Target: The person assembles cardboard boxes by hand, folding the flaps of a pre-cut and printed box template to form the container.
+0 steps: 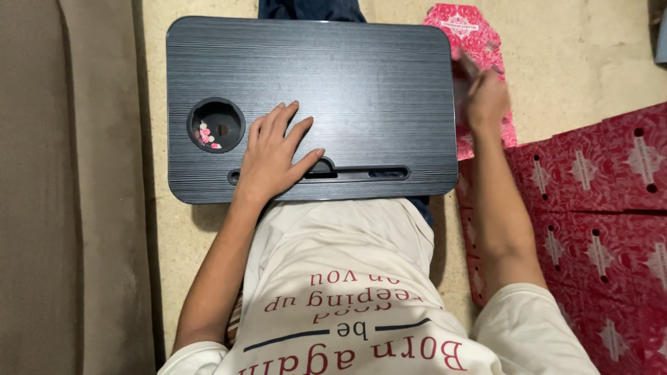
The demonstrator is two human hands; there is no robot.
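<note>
**Lap desk, flat cartons and two hands: items by size**

1. Floor [590,55]: pale, speckled, visible around and beyond the desk.
2. Sofa edge [62,187]: brown upholstery, running down the whole left side.
3. Lap desk [361,90]: dark, wood-grain tabletop with rounded corners, lying across the person's lap in the middle of the scene. A long narrow slot [361,173] runs along its near edge.
4. Stack of red cartons [597,208]: folded, patterned red with pale emblems and small round holes, piled on the floor to the right of the desk, near side.
5. Flat red carton [472,35]: same pattern, unfolded, lying on the floor just beyond the desk's right edge, far side; its lower part passes under the right hand.
6. Left hand [274,156]: palm down on the tabletop, fingers spread and holding nothing, heel at the near slot, just right of the cup recess.
7. Right hand [485,97]: off the desk's right edge, over the flat red carton, motion-blurred; whether its fingers grip the carton cannot be told.
8. Cup recess [216,124]: round well in the desk's left part.
9. Small pink and white pieces [206,135]: clustered at the recess's left side; kind not discernible.
</note>
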